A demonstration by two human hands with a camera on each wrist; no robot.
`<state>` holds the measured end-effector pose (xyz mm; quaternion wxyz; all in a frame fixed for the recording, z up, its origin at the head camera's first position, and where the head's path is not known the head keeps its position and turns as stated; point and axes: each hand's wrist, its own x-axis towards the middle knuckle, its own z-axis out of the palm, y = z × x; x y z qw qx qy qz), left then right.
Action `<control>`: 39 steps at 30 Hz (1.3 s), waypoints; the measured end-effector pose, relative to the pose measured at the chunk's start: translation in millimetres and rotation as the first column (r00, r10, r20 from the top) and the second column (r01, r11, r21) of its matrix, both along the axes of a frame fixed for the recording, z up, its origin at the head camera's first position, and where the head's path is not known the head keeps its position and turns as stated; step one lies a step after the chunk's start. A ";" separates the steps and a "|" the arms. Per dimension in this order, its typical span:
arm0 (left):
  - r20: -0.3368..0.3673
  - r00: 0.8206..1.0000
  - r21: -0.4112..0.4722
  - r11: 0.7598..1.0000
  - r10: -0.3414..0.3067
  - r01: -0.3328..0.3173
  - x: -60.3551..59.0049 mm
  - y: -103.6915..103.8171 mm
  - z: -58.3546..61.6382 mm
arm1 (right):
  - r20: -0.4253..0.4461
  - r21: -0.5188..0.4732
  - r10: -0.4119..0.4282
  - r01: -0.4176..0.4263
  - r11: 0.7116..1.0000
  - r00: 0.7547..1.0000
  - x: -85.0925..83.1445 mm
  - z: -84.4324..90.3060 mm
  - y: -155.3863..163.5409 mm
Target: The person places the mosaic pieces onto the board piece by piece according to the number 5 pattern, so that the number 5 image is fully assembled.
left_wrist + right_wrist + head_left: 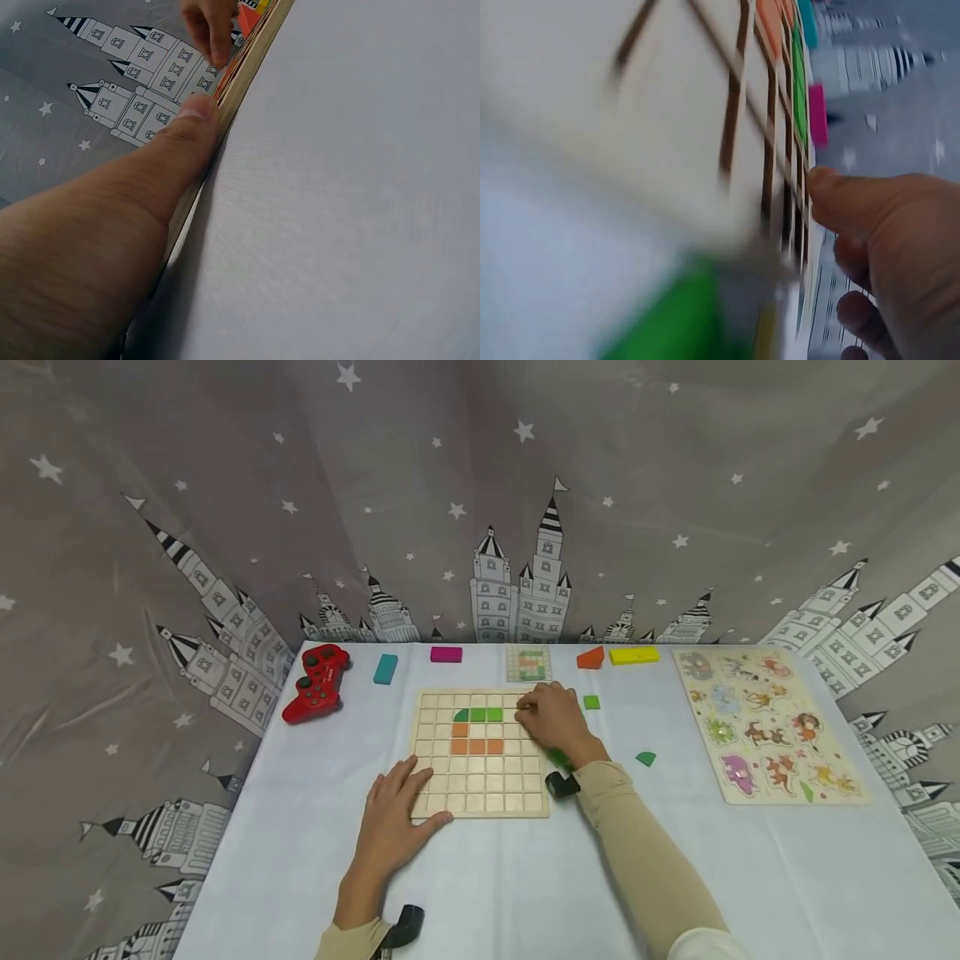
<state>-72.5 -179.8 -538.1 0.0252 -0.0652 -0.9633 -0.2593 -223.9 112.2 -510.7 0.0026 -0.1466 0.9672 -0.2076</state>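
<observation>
L hand (392, 821) on board (486, 783) edge, fingers spread. R hand (558, 720) at top-rt corner, fingers bent; can't tell if holding.

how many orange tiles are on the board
4: three tiles in one row, another tile above its left end; the right hand may hide more.

The gridded board (480, 783) is beige, its tiles (477, 747) green and orange, the star-patterned backdrop (420, 410) grey.
</observation>
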 end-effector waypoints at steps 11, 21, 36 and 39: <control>-0.011 1.000 0.000 1.000 -0.011 0.011 -2.1 1.2 -0.4 | 0.058 -0.055 -0.178 0.181 0.982 0.982 1.5 -3.8 107.7; -0.018 1.000 0.002 1.000 -0.011 0.011 0.4 0.3 -0.3 | 0.144 -0.044 -0.131 0.138 0.989 0.981 4.0 -7.8 127.4; -0.002 1.000 0.001 1.000 -0.002 0.002 -0.9 2.4 -0.5 | 0.128 -0.032 -0.125 0.130 0.991 0.984 2.5 -4.4 124.4; 0.000 1.000 0.003 1.000 0.001 -0.001 -0.3 1.5 -0.6 | 0.103 -0.007 -0.117 0.119 0.993 0.988 2.4 -4.5 121.7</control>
